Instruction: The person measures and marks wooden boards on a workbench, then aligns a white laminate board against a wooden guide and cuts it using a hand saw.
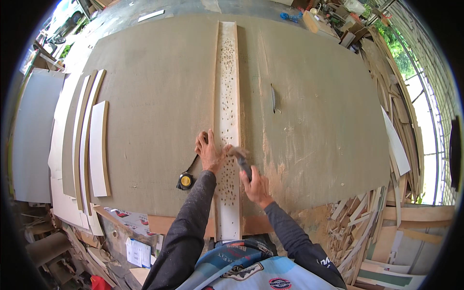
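Note:
A long white board [227, 222], flecked with several small brown spots or holes, lies lengthwise on the large grey-brown panel [154, 96]. My left hand [210, 153] rests at its left edge, fingers bent and the fingertips pinched over the board; whatever they pinch is hidden. In my right hand [258, 186] is the handle of a hammer [244, 167]. Its head, smeared by motion, is over the board close to my left fingertips. Beside my left wrist a black and yellow tape measure [185, 181] sits on the panel, its dark strap reaching toward that hand.
White strips [99, 150] lie along the panel's left side. Right of the board is a narrow dark slot or blade-like piece [274, 99]. Wood offcuts [355, 217] heap up at the lower right, and long planks [398, 111] lean along the right side.

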Available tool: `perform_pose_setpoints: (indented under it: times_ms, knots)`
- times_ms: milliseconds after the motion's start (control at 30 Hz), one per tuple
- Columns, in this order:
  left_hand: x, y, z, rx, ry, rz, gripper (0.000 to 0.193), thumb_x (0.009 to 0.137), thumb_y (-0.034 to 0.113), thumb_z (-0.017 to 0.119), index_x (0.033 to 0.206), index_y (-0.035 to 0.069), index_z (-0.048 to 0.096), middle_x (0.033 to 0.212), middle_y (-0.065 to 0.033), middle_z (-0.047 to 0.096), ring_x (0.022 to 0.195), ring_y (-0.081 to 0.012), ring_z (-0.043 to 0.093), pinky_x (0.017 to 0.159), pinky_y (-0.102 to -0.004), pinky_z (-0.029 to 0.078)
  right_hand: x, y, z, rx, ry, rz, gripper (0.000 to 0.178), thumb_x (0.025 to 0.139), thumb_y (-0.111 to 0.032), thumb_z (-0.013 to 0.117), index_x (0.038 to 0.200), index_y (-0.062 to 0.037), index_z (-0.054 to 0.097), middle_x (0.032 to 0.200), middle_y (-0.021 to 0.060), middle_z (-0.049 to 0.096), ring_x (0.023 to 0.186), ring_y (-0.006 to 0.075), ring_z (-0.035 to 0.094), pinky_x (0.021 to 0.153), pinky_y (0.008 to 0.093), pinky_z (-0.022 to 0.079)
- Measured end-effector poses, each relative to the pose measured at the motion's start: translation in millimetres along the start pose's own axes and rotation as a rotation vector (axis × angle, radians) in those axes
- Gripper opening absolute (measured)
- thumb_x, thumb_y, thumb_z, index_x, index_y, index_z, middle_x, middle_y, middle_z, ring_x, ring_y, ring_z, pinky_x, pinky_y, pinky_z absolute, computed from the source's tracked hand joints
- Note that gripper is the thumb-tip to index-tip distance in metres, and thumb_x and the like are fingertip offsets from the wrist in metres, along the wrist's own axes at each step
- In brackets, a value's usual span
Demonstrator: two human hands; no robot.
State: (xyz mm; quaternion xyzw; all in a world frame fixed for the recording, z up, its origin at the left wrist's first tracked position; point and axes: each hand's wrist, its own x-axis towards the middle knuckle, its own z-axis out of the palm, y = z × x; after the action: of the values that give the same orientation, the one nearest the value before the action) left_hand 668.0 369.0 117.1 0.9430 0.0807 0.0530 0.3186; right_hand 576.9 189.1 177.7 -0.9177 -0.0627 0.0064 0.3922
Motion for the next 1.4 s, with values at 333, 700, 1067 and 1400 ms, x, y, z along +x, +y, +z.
perform_pose_setpoints:
  times_ms: [333, 700, 1067, 1400]
  knots:
    - [-3.3, 0.7, -1.8, -0.02, 0.021, -0.016, 0.092, 0.077, 0.052, 0.076, 0.146, 0.005, 0.038, 0.143, -0.0177, 0.032, 0.139, -0.0364, 0.024, 0.112, -0.0505, 0.019, 169.1, 4.3, 26.3, -0.24, 0.067, -0.051, 0.035, 0.099, -0.038, 0.052, 0.094, -0.003, 0.052, 0.066, 0.0225, 0.064, 0.061, 0.0436, 0.064, 0.056, 0.0527, 0.049]
    - [-2.5, 2.7, -7.4, -0.024, 0.007, -0.033, 0.091, 0.078, 0.05, 0.077, 0.146, 0.005, 0.038, 0.145, -0.0193, 0.03, 0.14, -0.037, 0.023, 0.113, -0.0509, 0.018, 188.3, -15.3, 11.0, 0.042, 0.377, -0.257, 0.035, 0.099, -0.036, 0.055, 0.097, -0.0012, 0.053, 0.07, 0.0174, 0.066, 0.064, 0.0412, 0.065, 0.059, 0.0473, 0.05]
    - [-4.0, 4.6, -7.3, -0.004, 0.006, -0.039, 0.091, 0.077, 0.051, 0.078, 0.145, 0.006, 0.039, 0.144, -0.019, 0.031, 0.139, -0.0371, 0.024, 0.113, -0.0512, 0.019, 217.2, -15.1, 1.3, -0.177, 0.242, -0.161, 0.037, 0.1, -0.039, 0.053, 0.097, -0.0023, 0.054, 0.063, 0.0202, 0.062, 0.057, 0.042, 0.062, 0.055, 0.0495, 0.049]
    - [-3.2, 7.5, -7.0, -0.004, -0.002, -0.038, 0.091, 0.079, 0.051, 0.076, 0.146, 0.004, 0.037, 0.143, -0.0203, 0.03, 0.139, -0.0374, 0.022, 0.112, -0.0524, 0.018, 225.2, -12.3, 4.3, -0.284, -0.044, -0.02, 0.041, 0.097, -0.04, 0.054, 0.091, 0.0005, 0.055, 0.071, 0.0238, 0.067, 0.069, 0.044, 0.067, 0.065, 0.0532, 0.051]
